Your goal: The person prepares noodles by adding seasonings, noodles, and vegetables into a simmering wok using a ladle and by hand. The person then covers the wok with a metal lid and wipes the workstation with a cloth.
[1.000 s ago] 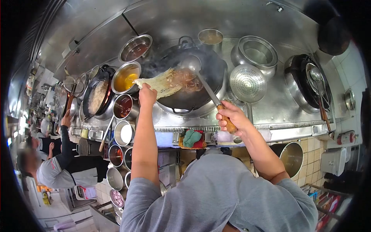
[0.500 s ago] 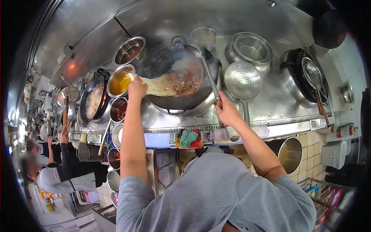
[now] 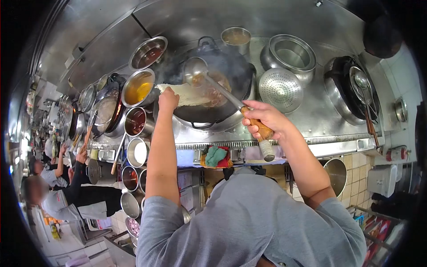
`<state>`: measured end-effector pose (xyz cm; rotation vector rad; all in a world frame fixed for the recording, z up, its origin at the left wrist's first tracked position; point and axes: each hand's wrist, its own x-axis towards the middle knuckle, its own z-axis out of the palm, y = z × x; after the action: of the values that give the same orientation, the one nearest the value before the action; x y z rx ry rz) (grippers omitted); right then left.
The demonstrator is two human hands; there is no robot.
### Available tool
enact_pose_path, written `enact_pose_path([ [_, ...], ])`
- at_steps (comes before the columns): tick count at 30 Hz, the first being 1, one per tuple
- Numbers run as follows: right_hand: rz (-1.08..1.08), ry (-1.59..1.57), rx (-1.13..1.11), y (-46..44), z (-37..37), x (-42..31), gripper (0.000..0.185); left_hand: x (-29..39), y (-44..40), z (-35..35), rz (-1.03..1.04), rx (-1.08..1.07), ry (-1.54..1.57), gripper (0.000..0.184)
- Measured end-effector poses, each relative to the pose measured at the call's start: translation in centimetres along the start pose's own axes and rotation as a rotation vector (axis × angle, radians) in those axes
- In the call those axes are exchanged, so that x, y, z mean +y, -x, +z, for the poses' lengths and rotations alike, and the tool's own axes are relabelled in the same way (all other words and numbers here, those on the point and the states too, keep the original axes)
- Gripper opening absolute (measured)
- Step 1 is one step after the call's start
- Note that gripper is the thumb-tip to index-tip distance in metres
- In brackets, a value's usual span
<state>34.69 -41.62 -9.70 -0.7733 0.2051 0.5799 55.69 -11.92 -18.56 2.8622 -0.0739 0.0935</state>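
At left by the steaming wok [image 3: 233, 69], brown contents [image 3: 219, 91] already inside, my left hand [image 3: 168, 99] clutches a pale fibrous bundle [image 3: 191, 95], my right hand [image 3: 268, 119] a ladle [image 3: 195, 67].

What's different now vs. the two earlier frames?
The ladle bowl has swung left over the wok, toward the left hand and the pale bundle of strands. Nothing visibly taken up or let go. Unchanged: right hand on the ladle's handle, left hand gripping the bundle, perforated strainer right of the wok.
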Motion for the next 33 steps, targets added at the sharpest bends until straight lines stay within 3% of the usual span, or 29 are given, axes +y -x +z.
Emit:
enact_pose_path([
  [2, -0.031, 0.274, 0.074, 0.1, 0.5, -0.6, 0.052, 0.3, -1.0, 2.2, 0.024, -0.006, 0.029, 0.029],
  [4, -0.045, 0.339, 0.101, -1.0, -0.6, 0.6, 0.056, 0.8, -1.5, 3.3, 0.019, -0.008, 0.056, 0.029],
  [6, -0.183, 1.109, 0.428, -2.0, -1.1, 2.3, 0.056, 0.7, -1.8, 3.9, 0.011, 0.015, 0.081, 0.027],
  [7, -0.478, 1.469, 0.557, -2.6, -1.9, 3.5, 0.056, 0.7, -1.7, 3.2, 0.01, 0.016, 0.086, 0.027],
  [12, -0.314, 1.372, 0.639, -2.4, -4.1, 4.8, 0.054, 0.5, -0.3, -2.2, 0.056, 0.118, -0.059, 0.019],
  [14, -0.356, 1.124, 0.546, -4.1, -6.5, 6.8, 0.055, 0.0, -0.6, -2.9, 0.06, 0.078, -0.091, 0.021],
  [15, -0.246, 0.723, 0.447, -3.1, -3.6, 5.8, 0.044, -0.3, -0.8, -3.1, 0.071, 0.034, -0.118, 0.023],
  [16, -0.246, 0.724, 0.441, -2.7, -2.9, 5.1, 0.044, -0.5, -1.1, -3.3, 0.082, -0.008, -0.144, 0.025],
  [18, -0.065, 0.153, 0.232, -2.5, -2.5, 3.7, 0.029, -0.3, -1.7, -3.0, 0.082, -0.036, -0.189, 0.026],
  [19, -0.035, 0.059, 0.202, -2.6, -2.6, 3.2, 0.019, -0.2, -1.9, -2.7, 0.087, -0.069, -0.232, 0.028],
  [22, -0.05, -0.039, 0.127, -1.9, -1.3, 2.8, 0.018, 0.0, -2.3, -2.1, 0.055, -0.137, -0.177, 0.029],
  [26, -0.057, 0.062, 0.127, -0.8, 0.3, 1.5, 0.018, 0.0, -3.4, 1.7, 0.057, -0.189, -0.078, 0.024],
  [28, -0.075, 0.317, 0.168, -1.0, -0.4, 1.4, 0.041, 0.3, -3.3, 3.4, 0.005, -0.206, 0.002, 0.022],
  [29, -0.079, 0.321, 0.17, -1.2, -0.6, 1.9, 0.041, 0.2, -3.4, 4.0, -0.017, -0.214, 0.056, 0.022],
  [31, -0.26, 1.066, 0.396, -1.3, -0.7, 3.6, 0.053, 0.3, -3.2, 4.1, -0.008, -0.192, 0.101, 0.022],
  [33, -0.26, 0.957, 0.379, -1.0, -0.8, 4.3, 0.056, -0.1, -3.2, 4.0, -0.032, -0.218, 0.109, 0.023],
])
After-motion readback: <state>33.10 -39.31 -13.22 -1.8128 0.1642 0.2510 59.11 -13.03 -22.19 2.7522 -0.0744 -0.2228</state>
